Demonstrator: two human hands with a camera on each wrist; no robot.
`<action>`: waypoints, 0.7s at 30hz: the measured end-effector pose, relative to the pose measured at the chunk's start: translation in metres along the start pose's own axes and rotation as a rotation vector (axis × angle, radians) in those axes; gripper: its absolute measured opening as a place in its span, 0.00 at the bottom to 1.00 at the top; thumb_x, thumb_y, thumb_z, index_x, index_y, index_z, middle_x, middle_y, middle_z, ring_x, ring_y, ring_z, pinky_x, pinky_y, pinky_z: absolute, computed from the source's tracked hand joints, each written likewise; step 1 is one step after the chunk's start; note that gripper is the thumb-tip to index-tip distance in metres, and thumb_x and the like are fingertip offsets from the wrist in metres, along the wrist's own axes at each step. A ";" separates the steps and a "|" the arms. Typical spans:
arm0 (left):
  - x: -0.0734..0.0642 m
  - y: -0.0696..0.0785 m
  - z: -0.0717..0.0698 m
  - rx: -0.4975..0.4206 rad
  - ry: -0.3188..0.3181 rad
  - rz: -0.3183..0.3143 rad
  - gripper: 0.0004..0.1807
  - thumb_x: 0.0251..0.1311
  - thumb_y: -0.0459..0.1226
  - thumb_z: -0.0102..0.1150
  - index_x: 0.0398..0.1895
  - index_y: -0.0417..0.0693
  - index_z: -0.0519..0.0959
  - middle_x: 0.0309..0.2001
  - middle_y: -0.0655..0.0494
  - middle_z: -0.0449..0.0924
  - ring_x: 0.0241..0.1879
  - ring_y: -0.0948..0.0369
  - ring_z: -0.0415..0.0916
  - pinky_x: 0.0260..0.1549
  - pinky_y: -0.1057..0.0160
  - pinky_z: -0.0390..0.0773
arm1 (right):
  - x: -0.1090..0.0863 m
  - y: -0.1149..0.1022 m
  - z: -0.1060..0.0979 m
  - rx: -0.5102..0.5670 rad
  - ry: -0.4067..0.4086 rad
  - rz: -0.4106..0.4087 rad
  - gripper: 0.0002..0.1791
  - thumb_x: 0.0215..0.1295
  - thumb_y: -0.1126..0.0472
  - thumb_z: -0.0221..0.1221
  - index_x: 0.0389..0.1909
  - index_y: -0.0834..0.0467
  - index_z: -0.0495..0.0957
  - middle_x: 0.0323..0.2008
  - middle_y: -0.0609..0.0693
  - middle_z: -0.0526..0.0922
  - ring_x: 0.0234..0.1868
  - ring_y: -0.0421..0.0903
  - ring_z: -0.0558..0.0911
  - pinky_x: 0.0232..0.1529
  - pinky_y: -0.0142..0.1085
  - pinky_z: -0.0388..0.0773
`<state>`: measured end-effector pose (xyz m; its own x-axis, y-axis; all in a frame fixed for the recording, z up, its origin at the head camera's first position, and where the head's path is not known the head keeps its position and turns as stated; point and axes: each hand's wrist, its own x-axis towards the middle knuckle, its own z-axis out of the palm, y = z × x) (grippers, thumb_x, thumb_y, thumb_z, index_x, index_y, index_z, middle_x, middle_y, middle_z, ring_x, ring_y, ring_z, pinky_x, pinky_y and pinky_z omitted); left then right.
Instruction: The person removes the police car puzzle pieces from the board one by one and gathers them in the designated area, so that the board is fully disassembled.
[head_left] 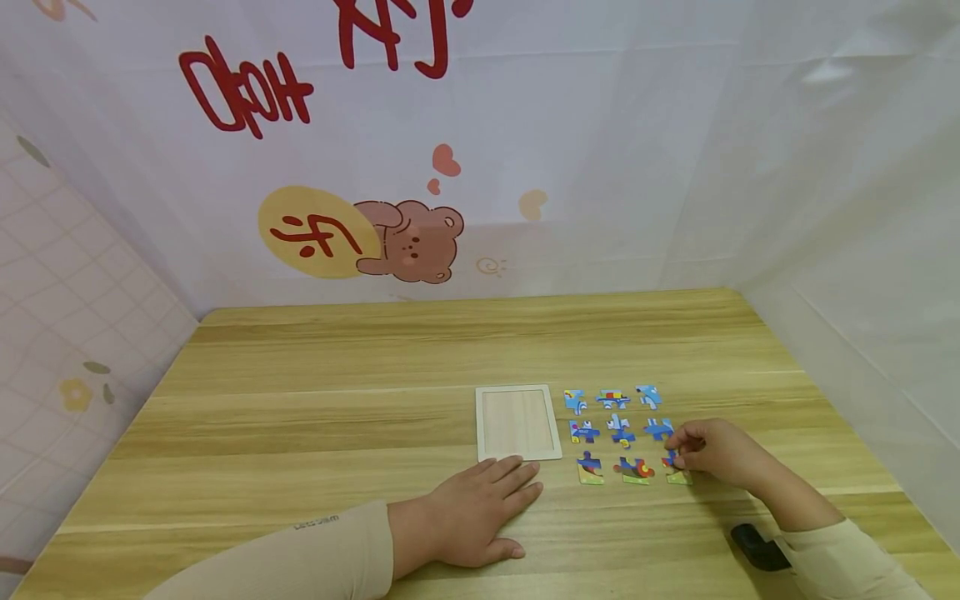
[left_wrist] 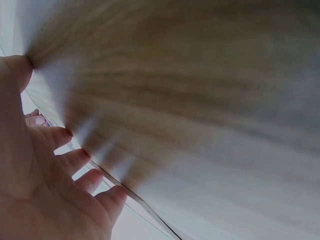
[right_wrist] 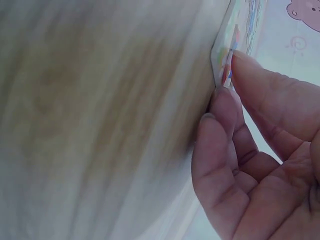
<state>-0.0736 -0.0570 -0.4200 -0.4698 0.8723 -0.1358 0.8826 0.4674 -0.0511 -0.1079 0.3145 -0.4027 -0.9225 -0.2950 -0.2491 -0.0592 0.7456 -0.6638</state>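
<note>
Colourful jigsaw pieces lie apart in three rows on the wooden table. My right hand (head_left: 716,450) is at the near right corner of these rows. Its thumb and curled fingers pinch the edge of a jigsaw piece (head_left: 679,477) with a green lower part; the thumb tip (right_wrist: 240,62) covers some of it. Just beyond those fingers lies a blue piece (head_left: 658,429). My left hand (head_left: 468,512) rests palm down with fingers spread, its fingertips at the near edge of a pale wooden puzzle tray (head_left: 481,425), which holds no pieces.
Other pieces, such as one with a red and yellow round shape (head_left: 637,471), lie between the tray and my right hand. A black object (head_left: 759,548) shows beside my right sleeve. A printed white sheet (head_left: 600,250) hangs behind the table (head_left: 300,417).
</note>
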 end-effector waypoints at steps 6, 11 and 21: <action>0.001 0.000 0.001 0.004 -0.005 -0.001 0.38 0.69 0.62 0.34 0.75 0.51 0.57 0.75 0.53 0.53 0.73 0.56 0.52 0.65 0.58 0.62 | 0.001 0.000 -0.001 -0.005 0.004 0.004 0.05 0.59 0.71 0.62 0.36 0.68 0.80 0.30 0.50 0.80 0.30 0.38 0.75 0.29 0.30 0.73; 0.002 -0.002 -0.001 -0.002 -0.018 -0.004 0.38 0.69 0.62 0.35 0.75 0.52 0.57 0.75 0.54 0.53 0.73 0.56 0.52 0.65 0.58 0.62 | 0.001 -0.002 -0.003 -0.018 0.016 -0.004 0.05 0.60 0.73 0.59 0.37 0.68 0.80 0.31 0.51 0.81 0.31 0.40 0.77 0.29 0.30 0.74; 0.003 -0.003 -0.006 -0.003 -0.035 -0.020 0.38 0.67 0.63 0.39 0.74 0.55 0.59 0.75 0.55 0.53 0.73 0.56 0.52 0.65 0.56 0.62 | 0.003 -0.015 -0.014 -0.150 0.170 -0.016 0.10 0.62 0.69 0.60 0.44 0.69 0.78 0.36 0.53 0.80 0.38 0.50 0.78 0.32 0.35 0.76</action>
